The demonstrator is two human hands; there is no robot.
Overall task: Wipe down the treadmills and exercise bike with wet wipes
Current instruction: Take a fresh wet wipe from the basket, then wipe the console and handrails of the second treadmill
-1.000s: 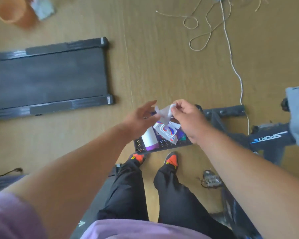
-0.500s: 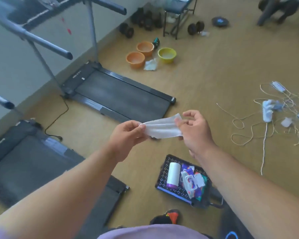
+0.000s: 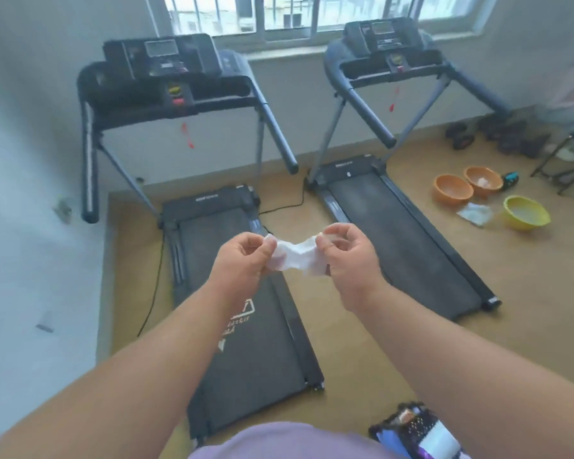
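Stood side by side on the wood floor (image 3: pixel 395 342), two treadmills: left treadmill (image 3: pixel 246 342) with its belt running lengthwise from the near edge of the floor toward the wall under the window (image 3: pixel 279 14), console end at the wall; right treadmill (image 3: pixel 408 246) parallel to it, long axis likewise toward the wall, near end angled slightly right. Sat right of the right treadmill, toward the floor's right edge, two orange bowls (image 3: pixel 453 190) touching, a yellow bowl (image 3: pixel 526 213) near them, a crumpled white scrap (image 3: pixel 474 213) between. Lay at the bottom right corner, a dark basket (image 3: pixel 411 429) of supplies, partly cut off. Held up above the left treadmill's belt, a white wipe (image 3: pixel 295 258), crumpled and stretched with its long axis left to right. Pinched its left end between thumb and fingertips, left hand (image 3: pixel 242 263); pinched its right end the same way, right hand (image 3: pixel 348 260), remaining fingers curled.
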